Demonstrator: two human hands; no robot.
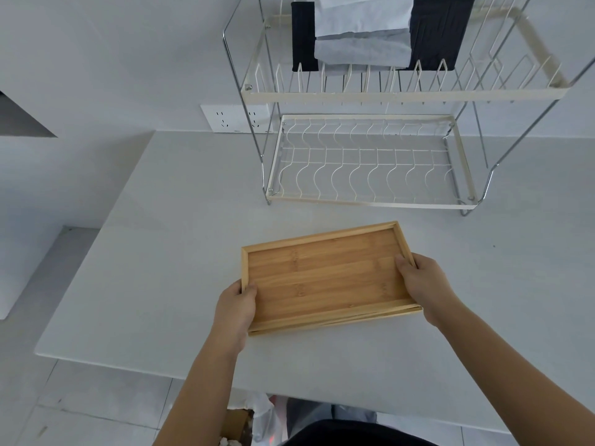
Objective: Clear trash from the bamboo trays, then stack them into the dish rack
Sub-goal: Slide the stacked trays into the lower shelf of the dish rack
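Note:
A stack of bamboo trays (325, 278) sits in front of me over the white table, the top one bare inside; a second tray's edge shows beneath it at the near side. My left hand (236, 305) grips the stack's left short edge, thumb over the rim. My right hand (425, 281) grips the right short edge the same way. Behind the trays stands the two-tier wire dish rack (370, 202), its lower tier holding nothing.
The white table (180, 239) ends at a near edge by my body and a left edge above tiled floor. A wall socket (235, 119) sits behind the rack's left leg. Dark and pale cloths (380, 33) hang behind the upper tier. A cardboard box with a plastic bag (254, 420) stands below the table.

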